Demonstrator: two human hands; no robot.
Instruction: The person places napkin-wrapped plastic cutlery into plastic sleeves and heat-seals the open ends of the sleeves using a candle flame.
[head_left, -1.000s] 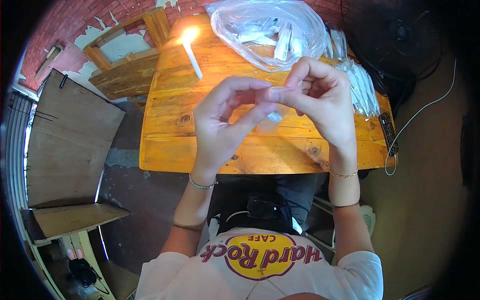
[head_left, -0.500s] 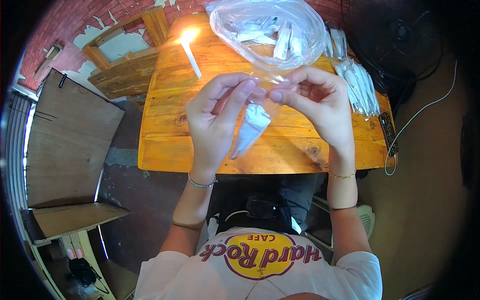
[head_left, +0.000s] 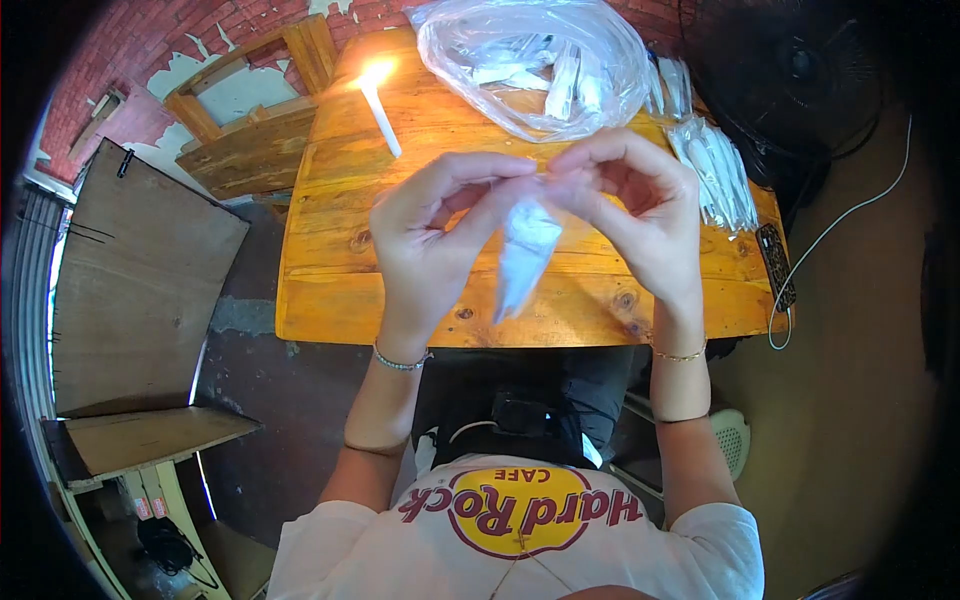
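Observation:
A small clear plastic bag with white contents (head_left: 528,248) hangs below my fingertips over the near half of the table, blurred by motion. My left hand (head_left: 430,230) pinches its top edge between thumb and fingers. From the other side my right hand (head_left: 640,210) pinches the same edge, its fingertips close to the left ones. What exactly is inside the bag cannot be made out. Left of my hands a lit white candle (head_left: 382,118) stands on the wooden table (head_left: 345,265), leaning in view.
A large clear plastic bag (head_left: 445,75) with several white packets lies at the back. More filled packets (head_left: 712,175) are piled at the right. A phone-like patterned object (head_left: 776,262) and white cable (head_left: 850,222) lie by the right edge. A dark fan (head_left: 800,65) stands behind.
My fingertips have drawn closer together at the bag's top, gathering the plastic. The bag has swung slightly right and hangs more upright. The candle and other packets have stayed put.

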